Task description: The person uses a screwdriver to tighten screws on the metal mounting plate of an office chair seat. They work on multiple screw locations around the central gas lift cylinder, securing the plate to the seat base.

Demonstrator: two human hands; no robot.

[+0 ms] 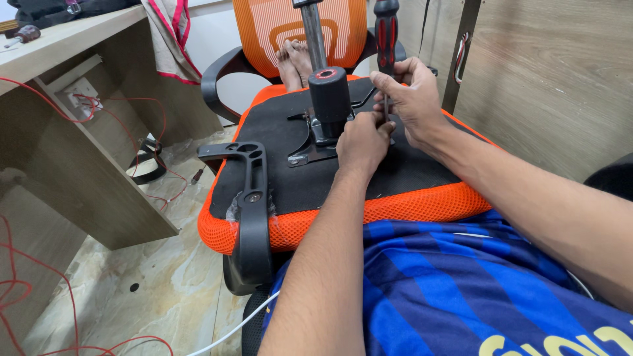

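1. The upturned chair seat [395,168] lies across the lap at frame centre, its mechanism plate [316,138] facing up.
2. Judged from this: keep the screwdriver [386,39] upright and square on the fastener — press down while turning.
3. Right hand [412,92] has its grip clamped round the screwdriver shaft.
4. Left hand [361,142] is curled shut at the tip — what it pinches is hidden.

under our left hand [361,142] the seat underside [277,171] looks like matt black board, edged in orange mesh cloth [395,207]. beside that hand the mechanism plate [310,148] is dull grey metal, its cylinder [330,95] smooth black plastic. our right hand [412,95] grips a screwdriver [386,39] with a glossy red-and-black handle. left of both hands, the armrest [250,211] is matt black plastic.
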